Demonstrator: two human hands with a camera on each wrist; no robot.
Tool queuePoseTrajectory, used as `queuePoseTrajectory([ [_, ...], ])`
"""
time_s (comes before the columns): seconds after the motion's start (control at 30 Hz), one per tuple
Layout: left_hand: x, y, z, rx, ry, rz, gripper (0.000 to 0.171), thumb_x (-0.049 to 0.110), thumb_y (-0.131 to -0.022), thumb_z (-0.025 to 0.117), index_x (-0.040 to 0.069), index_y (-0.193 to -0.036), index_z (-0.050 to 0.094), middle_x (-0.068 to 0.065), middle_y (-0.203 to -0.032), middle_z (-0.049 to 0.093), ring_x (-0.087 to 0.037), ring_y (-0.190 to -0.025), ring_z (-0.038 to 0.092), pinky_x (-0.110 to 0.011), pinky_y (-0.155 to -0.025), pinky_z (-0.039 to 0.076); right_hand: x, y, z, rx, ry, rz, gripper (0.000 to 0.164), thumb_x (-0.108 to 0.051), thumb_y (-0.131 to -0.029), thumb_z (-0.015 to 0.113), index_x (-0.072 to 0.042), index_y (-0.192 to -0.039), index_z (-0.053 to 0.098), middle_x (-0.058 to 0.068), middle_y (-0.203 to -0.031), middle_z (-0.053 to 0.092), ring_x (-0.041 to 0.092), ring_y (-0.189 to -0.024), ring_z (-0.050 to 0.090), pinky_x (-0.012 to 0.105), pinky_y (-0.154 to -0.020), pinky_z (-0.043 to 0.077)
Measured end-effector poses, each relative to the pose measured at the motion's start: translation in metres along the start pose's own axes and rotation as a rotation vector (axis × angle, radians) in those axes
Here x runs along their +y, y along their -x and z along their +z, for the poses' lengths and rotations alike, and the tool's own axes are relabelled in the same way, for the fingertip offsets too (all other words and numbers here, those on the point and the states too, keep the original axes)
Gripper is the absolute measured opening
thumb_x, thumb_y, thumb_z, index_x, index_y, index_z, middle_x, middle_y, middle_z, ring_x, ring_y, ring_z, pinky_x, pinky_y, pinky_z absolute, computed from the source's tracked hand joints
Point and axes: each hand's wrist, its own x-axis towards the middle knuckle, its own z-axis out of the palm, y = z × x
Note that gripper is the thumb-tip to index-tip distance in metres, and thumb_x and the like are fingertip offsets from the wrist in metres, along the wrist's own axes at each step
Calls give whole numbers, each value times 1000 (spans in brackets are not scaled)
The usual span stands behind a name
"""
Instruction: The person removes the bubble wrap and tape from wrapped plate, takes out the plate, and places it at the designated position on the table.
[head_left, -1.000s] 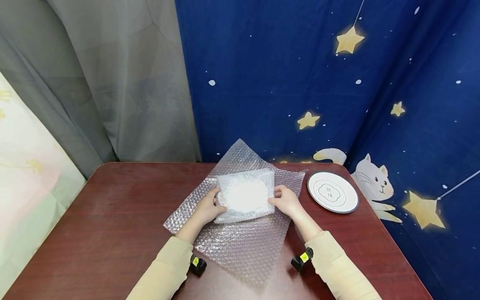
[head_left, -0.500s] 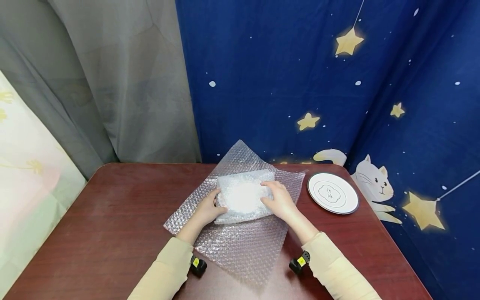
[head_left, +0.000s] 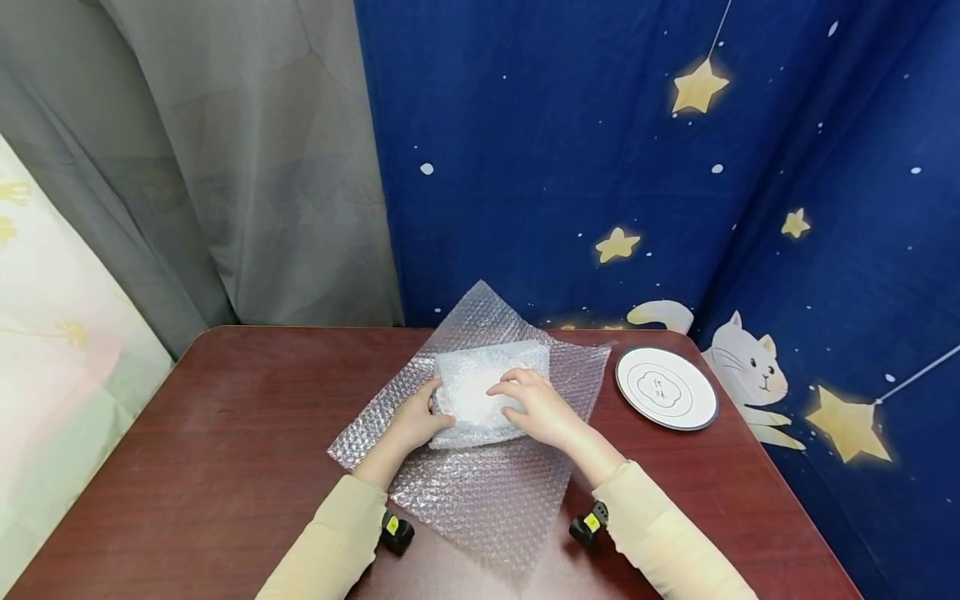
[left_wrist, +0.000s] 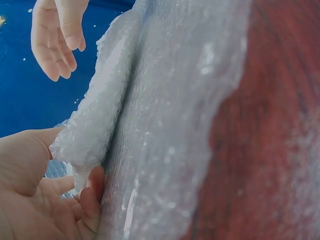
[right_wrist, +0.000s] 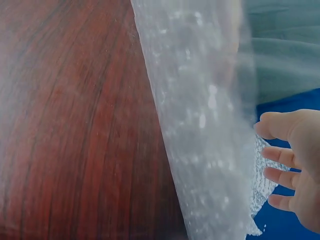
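Note:
A flat bundle (head_left: 468, 362) folded in bubble wrap lies mid-table on a larger bubble-wrap sheet (head_left: 487, 500). What it contains is hidden by the wrap and a bright glare. My left hand (head_left: 411, 417) grips the bundle's left end, thumb on top; the left wrist view shows the fingers (left_wrist: 92, 202) around the wrap's rolled edge (left_wrist: 100, 95). My right hand (head_left: 546, 410) is over the bundle's right half, fingers spread and slightly bent, holding nothing. In the right wrist view, that hand (right_wrist: 295, 160) appears beside the sheet with its fingers loose.
A white plate (head_left: 666, 388) with a dark rim lies on the brown table (head_left: 225, 433) to the right, near the edge. A blue star-patterned curtain (head_left: 540, 167) and a grey curtain (head_left: 300, 167) hang behind the table. A black wrist camera (head_left: 585, 529) sits below each sleeve.
My right hand has let go of the bundle's right edge and moved left over its top. My left hand keeps its grip, and the sheet and plate stay put.

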Motion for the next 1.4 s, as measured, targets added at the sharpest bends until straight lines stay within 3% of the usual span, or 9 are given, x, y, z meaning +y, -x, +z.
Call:
queuePoseTrajectory([
  [0.3, 0, -2, 0, -12, -14, -8, 79, 21, -78, 76, 8, -146, 38, -18, -109, 59, -28, -91, 57, -48, -78, 48, -9, -8, 6, -53, 95, -117, 32, -4, -85, 70, -18, -114, 70, 2, -107, 57, 23, -101, 54, 46, -86, 43],
  [0.53, 0, -1, 0, -14, -6, -8, 79, 20, -79, 75, 8, -147, 38, -23, -117, 58, -32, -102, 57, -49, -82, 48, -12, -12, 14, -90, 198, -176, 37, 0, -81, 69, -20, -113, 71, 2, -102, 56, 20, -95, 53, 39, -81, 43],
  [0.67, 1, -1, 0, -13, -8, -10, 79, 20, -79, 75, 8, -147, 38, -24, -119, 58, -34, -105, 57, -50, -84, 47, -13, -13, 17, -117, 234, -166, 39, 0, -81, 68, -20, -114, 71, 3, -105, 56, 20, -94, 53, 37, -79, 43],
  [0.9, 1, -1, 0, -15, -11, -15, 79, 20, -79, 75, 8, -147, 37, -19, -112, 59, -29, -92, 57, -48, -79, 48, -10, -12, 23, -150, 270, -130, 40, -6, -83, 70, -22, -119, 69, 3, -111, 55, 19, -97, 52, 35, -81, 43],
  [1.13, 0, -1, 1, -19, 10, -14, 78, 19, -79, 75, 8, -147, 37, -26, -123, 56, -38, -110, 56, -52, -86, 47, -9, -9, 27, -153, 281, -124, 37, -7, -85, 69, -23, -118, 70, 3, -113, 55, 19, -97, 52, 35, -80, 43],
  [1.4, 0, -1, 1, -17, 6, -11, 78, 20, -80, 74, 9, -147, 37, -26, -124, 56, -38, -110, 56, -51, -85, 47, -9, -9, 29, -161, 305, -117, 34, -10, -86, 68, -25, -116, 70, 4, -114, 55, 20, -98, 52, 36, -80, 43],
])
